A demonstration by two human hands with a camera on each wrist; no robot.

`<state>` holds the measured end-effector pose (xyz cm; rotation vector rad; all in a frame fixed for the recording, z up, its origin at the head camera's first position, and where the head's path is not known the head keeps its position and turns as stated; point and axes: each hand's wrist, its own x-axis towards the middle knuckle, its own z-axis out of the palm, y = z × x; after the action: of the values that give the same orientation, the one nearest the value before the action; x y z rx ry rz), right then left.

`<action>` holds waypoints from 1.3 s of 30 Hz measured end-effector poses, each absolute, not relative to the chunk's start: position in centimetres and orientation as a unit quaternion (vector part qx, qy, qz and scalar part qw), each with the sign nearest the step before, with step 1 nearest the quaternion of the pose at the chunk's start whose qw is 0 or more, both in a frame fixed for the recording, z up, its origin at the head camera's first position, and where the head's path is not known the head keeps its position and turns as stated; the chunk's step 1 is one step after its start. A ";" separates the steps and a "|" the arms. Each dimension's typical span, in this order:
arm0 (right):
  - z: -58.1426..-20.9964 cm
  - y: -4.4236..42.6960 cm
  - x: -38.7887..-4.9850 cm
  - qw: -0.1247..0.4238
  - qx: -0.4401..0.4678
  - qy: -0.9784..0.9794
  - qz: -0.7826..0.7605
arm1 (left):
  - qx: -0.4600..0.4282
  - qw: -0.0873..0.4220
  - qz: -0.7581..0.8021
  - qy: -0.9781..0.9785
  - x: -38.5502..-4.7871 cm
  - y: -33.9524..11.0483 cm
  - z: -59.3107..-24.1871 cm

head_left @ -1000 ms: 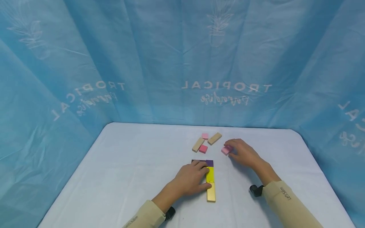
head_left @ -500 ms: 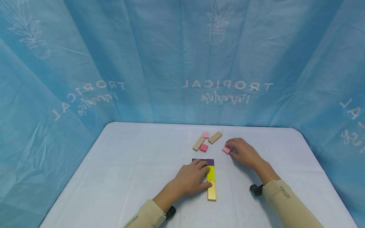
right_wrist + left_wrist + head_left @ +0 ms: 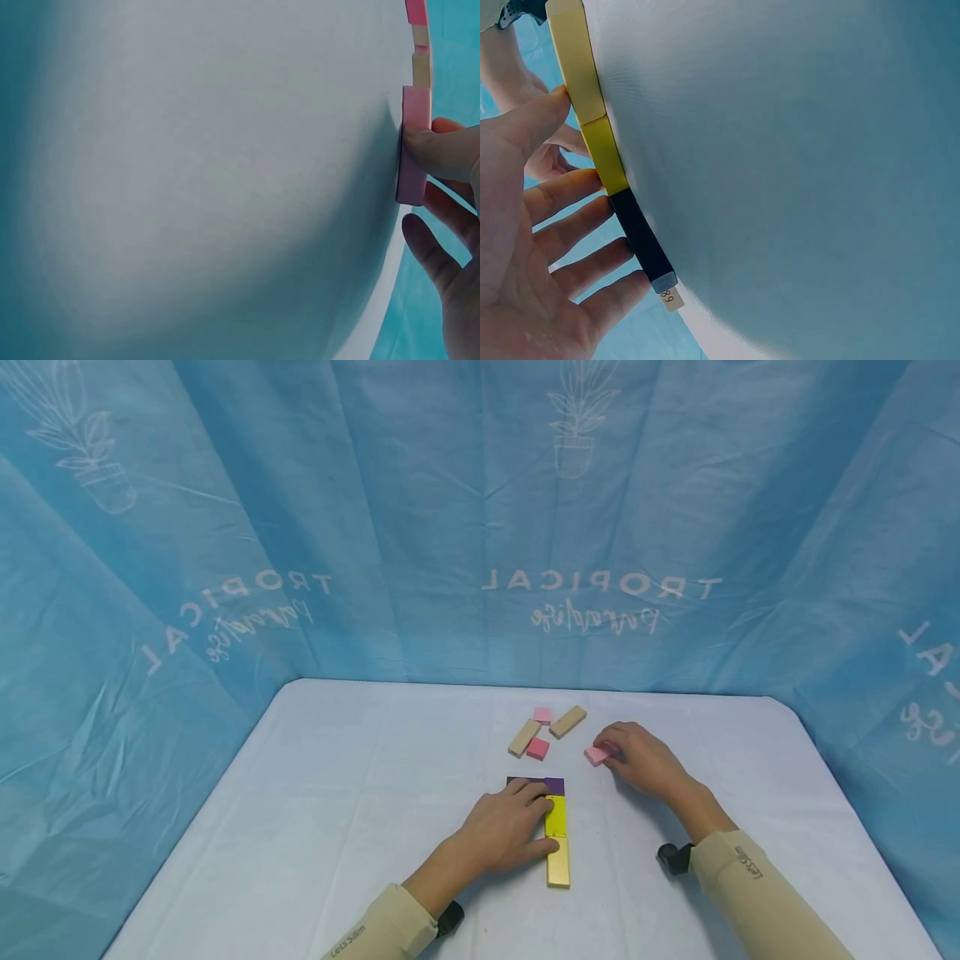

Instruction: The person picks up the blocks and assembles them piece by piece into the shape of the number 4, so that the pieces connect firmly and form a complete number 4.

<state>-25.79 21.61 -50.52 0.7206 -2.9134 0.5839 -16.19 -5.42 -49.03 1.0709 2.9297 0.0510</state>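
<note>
My left hand (image 3: 504, 829) lies with its fingers spread over an L-shaped row of blocks. The row has a dark purple end (image 3: 554, 787), a bright yellow block (image 3: 556, 816) and a gold block (image 3: 558, 862). In the left wrist view its fingertips touch the edges of the yellow block (image 3: 606, 154) and a dark block (image 3: 641, 236), and the thumb touches the pale gold block (image 3: 577, 64). My right hand (image 3: 641, 760) pinches a pink block (image 3: 596, 755) between thumb and fingers; the right wrist view shows this pink block (image 3: 414, 150) at the tabletop.
Beyond the row lie two plain wooden blocks, one left (image 3: 524, 738) and one right (image 3: 567, 722). A light pink block (image 3: 542, 716) and a darker pink block (image 3: 537, 749) lie by them. A blue printed curtain (image 3: 420, 527) surrounds the white table (image 3: 337, 793) at back and sides.
The pink block in my right hand has turned slightly, while that hand stays nearly in place. My left hand remains on the row. The whole head view has shifted a little.
</note>
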 end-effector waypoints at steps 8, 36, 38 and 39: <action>-50.6 21.6 -25.8 0.031 0.230 -0.954 0.190 | 0.339 0.012 0.016 0.941 -16.1 -5.4 -48.9; -50.3 21.1 -24.4 0.004 0.210 -0.958 0.196 | 0.334 0.023 0.011 0.942 -16.0 -5.3 -48.7; -50.3 21.0 -24.2 0.002 0.209 -0.958 0.196 | 0.333 0.024 0.011 0.943 -16.0 -5.3 -48.7; -50.3 21.0 -24.2 0.001 0.209 -0.958 0.196 | 0.333 0.024 0.011 0.943 -16.0 -5.3 -48.7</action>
<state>-24.15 21.03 -50.35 0.6567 -3.0087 0.6154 -15.96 -5.28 -48.65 1.0299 2.9165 0.0347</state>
